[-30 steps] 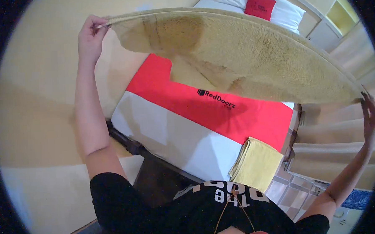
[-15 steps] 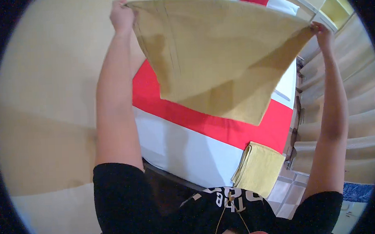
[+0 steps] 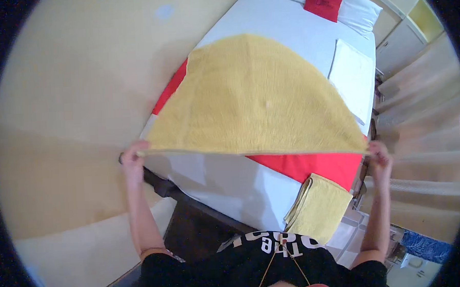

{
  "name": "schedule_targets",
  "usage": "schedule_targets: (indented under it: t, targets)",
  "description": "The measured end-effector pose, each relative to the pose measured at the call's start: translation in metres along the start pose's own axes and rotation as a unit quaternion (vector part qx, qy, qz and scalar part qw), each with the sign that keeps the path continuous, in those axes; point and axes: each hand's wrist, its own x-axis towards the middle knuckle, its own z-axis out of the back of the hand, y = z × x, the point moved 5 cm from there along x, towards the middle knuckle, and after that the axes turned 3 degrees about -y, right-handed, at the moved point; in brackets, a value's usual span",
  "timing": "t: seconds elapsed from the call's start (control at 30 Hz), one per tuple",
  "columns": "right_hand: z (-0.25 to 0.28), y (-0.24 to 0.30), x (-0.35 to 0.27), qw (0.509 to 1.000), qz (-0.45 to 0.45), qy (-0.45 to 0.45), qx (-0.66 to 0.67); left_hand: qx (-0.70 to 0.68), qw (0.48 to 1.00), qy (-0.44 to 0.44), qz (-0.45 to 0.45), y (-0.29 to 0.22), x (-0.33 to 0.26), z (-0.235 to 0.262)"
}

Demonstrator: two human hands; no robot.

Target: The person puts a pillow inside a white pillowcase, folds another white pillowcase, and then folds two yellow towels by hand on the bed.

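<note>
A large yellow towel [image 3: 258, 96] is stretched wide between my hands and billows out over the bed. My left hand [image 3: 133, 157] is closed on its near left corner, beside the wall. At the near right corner my right hand [image 3: 379, 160] pinches the same edge. The towel's far side bulges upward in a curve above the white sheet. Beneath it runs a red bed runner [image 3: 318, 165], partly hidden. A second yellow towel, folded [image 3: 320, 206], lies at the bed's near right corner.
The bed [image 3: 211, 180] has a dark frame along its near edge. A folded white towel [image 3: 353, 79] lies on its right side. At the head are white pillows [image 3: 360, 12] and a small red cushion [image 3: 324, 3]. Wall [image 3: 60, 125] at left; pale curtains [image 3: 419, 135] at right.
Both hands have come down and nearer, pulling the towel's held edge from high up to low. The cloth, which hung down before, now spreads away over the bed. The folded yellow towel stays put.
</note>
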Motion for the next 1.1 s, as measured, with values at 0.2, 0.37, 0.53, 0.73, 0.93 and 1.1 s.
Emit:
schedule_targets:
  t: [0.2,0.37,0.53,0.73,0.93,1.1]
  targets:
    - [-0.067,-0.162,-0.087,0.979,-0.109,0.089,-0.147,-0.017,0.984,0.055,0.17,0.153,-0.119,-0.091]
    - [-0.071,-0.254,-0.129,0.967,-0.171,0.111,-0.154,0.126,0.969,0.11,0.184,0.164,-0.156,-0.126]
    - [-0.039,-0.219,-0.134,0.963,-0.181,0.131,-0.151,0.017,0.986,0.089,0.137,0.115,-0.166,-0.082]
    - [-0.009,-0.227,-0.161,0.942,-0.24,0.145,-0.184,0.146,0.962,0.214,0.093,0.08,-0.172,-0.096]
    - [-0.078,-0.327,-0.076,0.858,-0.104,0.257,-0.432,0.141,0.969,0.197,0.057,0.133,-0.204,-0.14]
    - [-0.226,-0.314,0.152,0.923,-0.024,0.132,-0.36,0.136,0.968,0.177,0.113,0.128,-0.211,-0.139]
